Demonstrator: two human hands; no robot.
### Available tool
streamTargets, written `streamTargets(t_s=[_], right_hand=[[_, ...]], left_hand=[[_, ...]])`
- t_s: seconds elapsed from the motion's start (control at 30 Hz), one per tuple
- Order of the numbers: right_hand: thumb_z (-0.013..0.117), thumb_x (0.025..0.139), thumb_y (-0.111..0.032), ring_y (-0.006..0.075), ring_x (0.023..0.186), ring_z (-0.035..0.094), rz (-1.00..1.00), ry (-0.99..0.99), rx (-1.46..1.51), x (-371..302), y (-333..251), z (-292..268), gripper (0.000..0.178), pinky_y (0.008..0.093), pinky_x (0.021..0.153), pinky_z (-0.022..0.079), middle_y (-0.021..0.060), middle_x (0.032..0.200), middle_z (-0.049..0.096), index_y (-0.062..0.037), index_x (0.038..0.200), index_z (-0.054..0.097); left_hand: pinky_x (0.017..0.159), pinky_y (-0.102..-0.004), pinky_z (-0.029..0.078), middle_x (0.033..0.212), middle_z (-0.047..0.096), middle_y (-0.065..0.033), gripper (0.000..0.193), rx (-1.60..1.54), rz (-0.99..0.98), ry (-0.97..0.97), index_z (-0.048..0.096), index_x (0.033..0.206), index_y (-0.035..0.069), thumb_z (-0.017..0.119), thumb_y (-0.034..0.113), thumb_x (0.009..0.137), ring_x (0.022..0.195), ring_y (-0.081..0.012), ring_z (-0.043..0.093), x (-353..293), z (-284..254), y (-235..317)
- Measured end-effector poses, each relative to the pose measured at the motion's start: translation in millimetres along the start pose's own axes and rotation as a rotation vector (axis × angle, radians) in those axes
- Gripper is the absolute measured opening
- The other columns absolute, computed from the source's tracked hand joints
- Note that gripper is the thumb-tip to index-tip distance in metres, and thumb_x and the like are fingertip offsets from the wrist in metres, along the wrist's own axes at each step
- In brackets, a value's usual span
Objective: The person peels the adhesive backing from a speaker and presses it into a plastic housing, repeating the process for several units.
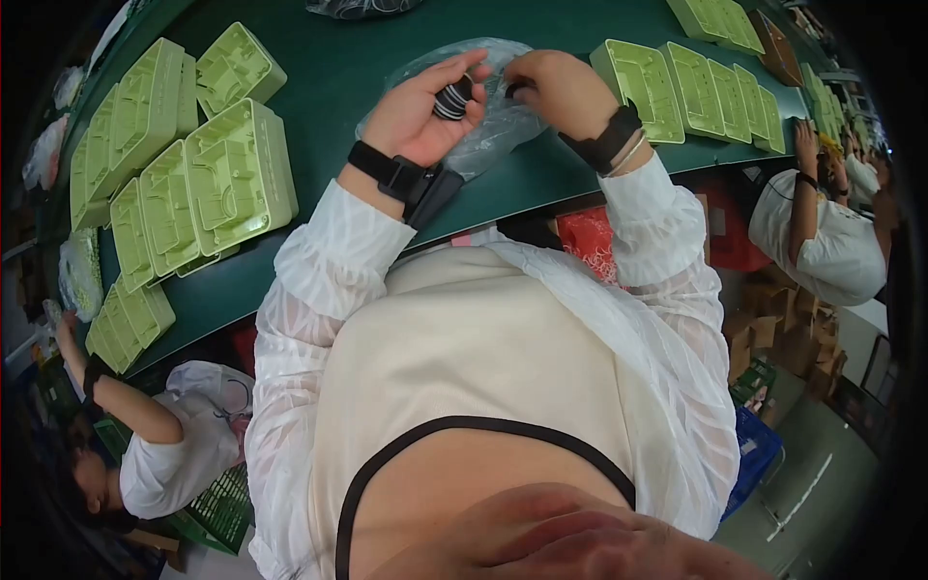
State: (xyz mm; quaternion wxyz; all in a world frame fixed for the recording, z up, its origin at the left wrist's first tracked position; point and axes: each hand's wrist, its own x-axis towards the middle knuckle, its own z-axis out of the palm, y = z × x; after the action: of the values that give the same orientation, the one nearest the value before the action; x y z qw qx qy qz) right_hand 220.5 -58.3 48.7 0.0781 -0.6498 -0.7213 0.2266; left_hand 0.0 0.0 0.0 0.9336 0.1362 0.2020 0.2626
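My left hand (pixel 418 121) is turned palm up, its fingers curled round a short stack of black discs (pixel 451 98) with pale edges. To its right, my right hand (pixel 565 92) bends over with its fingers pinched together on a small black piece (pixel 513 91), mostly hidden by the fingers. A clear plastic bag (pixel 498 140) lies crumpled on the green tabletop (pixel 333 72) beneath and between both hands. Whether anything is inside the bag I cannot tell.
Several light-green compartment trays (pixel 237 174) stand in stacks at the left; more green trays (pixel 643 92) line up at the right. A dark bundle in plastic (pixel 362 8) lies at the far edge. Co-workers (pixel 184 425) sit on either side. A blue crate (pixel 752 459) stands on the floor.
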Motion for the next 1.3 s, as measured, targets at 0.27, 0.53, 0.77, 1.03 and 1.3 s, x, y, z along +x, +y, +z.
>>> streamTargets(t_s=[0.27,0.53,0.77,1.03,1.3], right_hand=[[0.076,0.078,-0.001,0.0357,0.098,0.065,-0.343,0.178,-0.244,-16.9,18.0,-3.4,0.031,0.0384,0.087,0.054,0.0116,0.097,0.066,-0.0040,0.107,0.067],[0.077,0.081,-0.003,0.0302,0.093,0.068,-0.050,0.527,0.553,-28.0,-29.7,9.4,0.021,0.0341,0.080,0.054,0.0117,0.093,0.069,-0.0026,0.100,0.067],[0.071,0.085,0.000,0.0309,0.085,0.070,-0.571,0.599,0.209,-29.8,-45.2,15.6,0.020,0.0354,0.076,0.056,0.0146,0.099,0.073,-0.0019,0.104,0.070],[0.068,0.091,-0.009,0.0366,0.097,0.070,-0.320,0.299,-0.130,-37.7,11.3,8.3,0.021,0.0429,0.084,0.057,0.0138,0.112,0.073,-0.0027,0.111,0.071],[0.071,0.092,-0.024,0.0366,0.096,0.070,-0.075,0.488,-0.332,-25.4,21.2,17.5,0.027,0.0434,0.079,0.058,0.0115,0.113,0.072,-0.0061,0.113,0.072]], left_hand=[[0.080,-0.0347,0.059,0.119,0.066,-0.0185,0.029,0.059,0.109,0.178,0.061,0.126,-0.007,0.058,0.012,0.105,0.096,-0.0240,0.066,-0.9,-0.6,-9.9],[0.093,-0.0439,0.061,0.119,0.066,-0.0183,0.027,0.089,0.086,0.202,0.062,0.123,-0.005,0.060,0.015,0.105,0.108,-0.0310,0.068,-11.9,17.5,-13.8],[0.095,-0.0435,0.061,0.117,0.067,-0.0158,0.028,0.002,0.071,0.058,0.063,0.124,-0.002,0.064,0.017,0.104,0.108,-0.0275,0.068,-12.7,3.0,-13.9],[0.082,-0.0301,0.057,0.117,0.067,-0.0083,0.028,0.242,0.121,0.130,0.067,0.128,0.003,0.064,0.009,0.102,0.098,-0.0169,0.065,-13.3,7.9,-16.2],[0.074,-0.0271,0.049,0.121,0.067,-0.0040,0.029,0.497,0.179,0.280,0.071,0.127,0.007,0.067,0.014,0.099,0.092,-0.0133,0.060,-23.9,30.0,-24.2]])
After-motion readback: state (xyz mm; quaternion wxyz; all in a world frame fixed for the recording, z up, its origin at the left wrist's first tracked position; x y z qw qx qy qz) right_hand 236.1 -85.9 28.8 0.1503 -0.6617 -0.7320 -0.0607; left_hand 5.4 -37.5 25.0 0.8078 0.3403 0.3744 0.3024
